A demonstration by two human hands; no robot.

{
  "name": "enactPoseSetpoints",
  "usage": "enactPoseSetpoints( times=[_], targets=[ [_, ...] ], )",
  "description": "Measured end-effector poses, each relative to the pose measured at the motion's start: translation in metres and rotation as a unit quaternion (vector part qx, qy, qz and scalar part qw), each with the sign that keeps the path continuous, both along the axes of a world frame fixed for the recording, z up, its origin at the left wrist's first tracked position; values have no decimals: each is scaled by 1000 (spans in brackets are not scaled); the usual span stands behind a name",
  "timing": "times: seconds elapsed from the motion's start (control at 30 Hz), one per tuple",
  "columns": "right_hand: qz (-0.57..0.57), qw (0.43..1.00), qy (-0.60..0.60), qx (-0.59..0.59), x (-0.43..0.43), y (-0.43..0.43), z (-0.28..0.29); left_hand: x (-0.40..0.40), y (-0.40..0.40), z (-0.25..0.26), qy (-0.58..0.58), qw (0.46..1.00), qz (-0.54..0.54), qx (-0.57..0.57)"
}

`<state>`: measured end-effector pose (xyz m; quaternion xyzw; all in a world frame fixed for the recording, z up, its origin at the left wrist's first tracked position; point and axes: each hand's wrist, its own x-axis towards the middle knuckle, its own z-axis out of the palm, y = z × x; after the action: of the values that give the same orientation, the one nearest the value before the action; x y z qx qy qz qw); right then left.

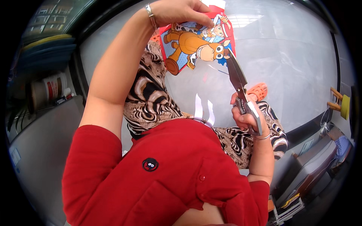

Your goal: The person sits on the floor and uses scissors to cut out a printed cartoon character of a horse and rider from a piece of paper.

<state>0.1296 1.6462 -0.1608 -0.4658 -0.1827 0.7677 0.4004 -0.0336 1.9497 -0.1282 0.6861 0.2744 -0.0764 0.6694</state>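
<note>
My left hand (183, 12) grips the upper edge of a printed cartoon sheet (195, 42), thumb on its face. The sheet is red-bordered and shows a brown horse and a figure in a red hat. In my right hand (244, 117) is a pair of large scissors (237, 73) with grey handles. Their dark blades point up at the sheet's lower right edge, beside the horse's head. The blades look nearly closed; whether paper lies between them cannot be told. A white paper strip (198, 106) and another curled white strip (209, 113) stand up at my lap.
Below the sheet is a grey floor (282, 65), where an orange clog (258, 91) is on my right foot. My patterned trousers (152, 93) flank the lap. At the right stand a small stool (344, 107) with a yellow-green seat and a white cable (325, 125).
</note>
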Motion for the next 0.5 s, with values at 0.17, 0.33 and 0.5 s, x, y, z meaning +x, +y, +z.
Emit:
enactPoseSetpoints(
  times=[0.17, 0.33, 0.5],
  targets=[
    [-40, 998, 26, 34, 4, 2, -2, 4, -8, -30, -71, 997, 27, 11],
    [-97, 993, 47, 51, 7, 1, -7, 9, -27, -21, -90, 994, 37, -57],
    [-136, 986, 70, 72, 9, 0, -8, 14, -44, -19, -49, 983, 60, -164]
  ],
)
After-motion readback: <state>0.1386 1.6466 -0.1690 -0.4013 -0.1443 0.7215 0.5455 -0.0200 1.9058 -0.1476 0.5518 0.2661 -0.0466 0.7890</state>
